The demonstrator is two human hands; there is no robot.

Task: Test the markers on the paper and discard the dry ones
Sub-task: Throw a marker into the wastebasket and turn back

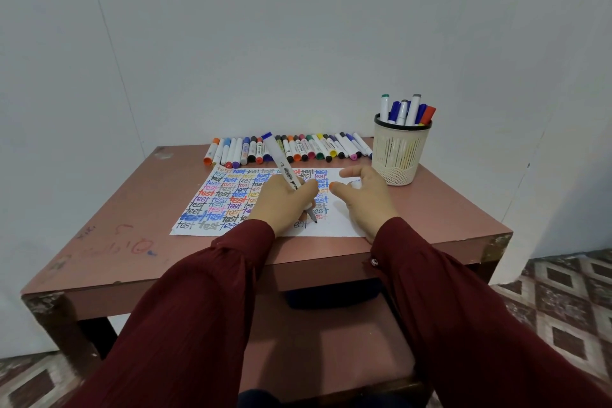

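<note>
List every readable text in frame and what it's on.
"test": handwritten over and over in many colours on the paper.
Barrel of the marker held by the left hand: black print and a barcode, too blurred to read.
Row of markers behind the paper: labels too small to read.
Table: faint reddish scribbles near the front left, illegible.

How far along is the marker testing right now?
Well along: the paper is mostly covered with "test" words. In hand: the left hand grips a marker, tip on the bottom row; the right hand rests on the paper. Left: a row of markers at the back and more in the cup; which are tested can't be told.
</note>
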